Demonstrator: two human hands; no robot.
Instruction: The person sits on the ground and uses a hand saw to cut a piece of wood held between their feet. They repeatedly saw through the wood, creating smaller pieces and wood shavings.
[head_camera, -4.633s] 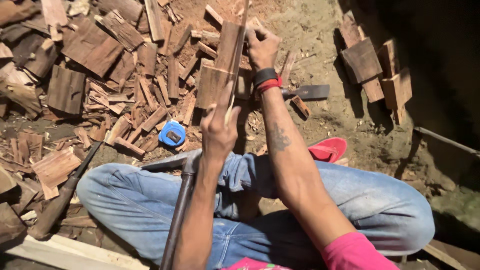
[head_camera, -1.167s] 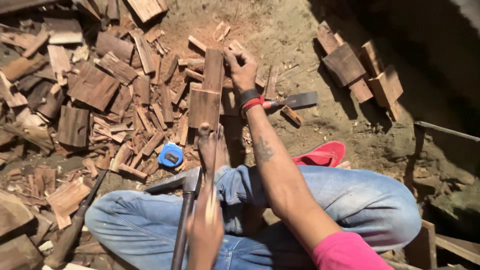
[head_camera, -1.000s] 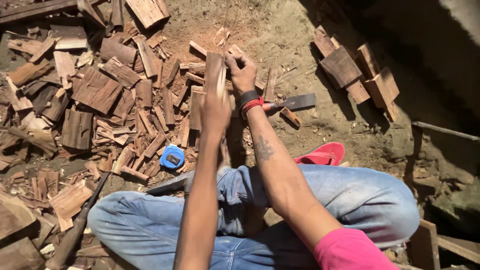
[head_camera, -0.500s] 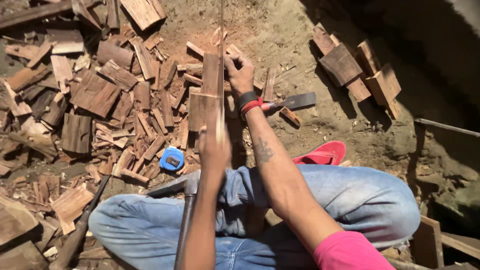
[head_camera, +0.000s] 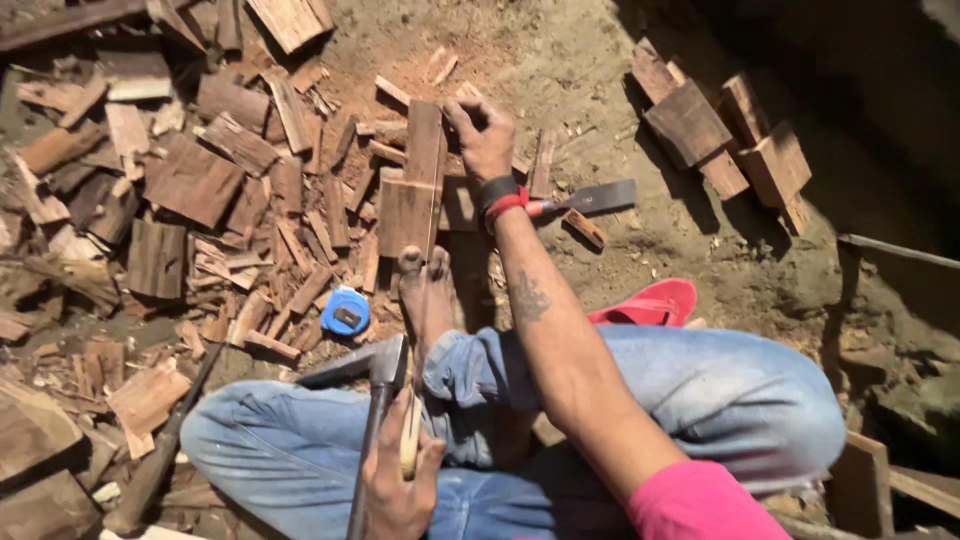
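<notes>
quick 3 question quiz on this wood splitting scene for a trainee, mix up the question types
1. True or false: the right hand rests on the upright wood piece.
2. What does the left hand grip?
A. the blue tape measure
B. the adze handle
C. the red sandal
3. Fill in: the chisel lies on the ground to the ____ of the right wrist in the picture.

Key: 1 true; 2 B; 3 right

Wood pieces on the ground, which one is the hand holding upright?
The tall narrow slab under the right hand, standing on the square block; the rest lie flat.
</notes>
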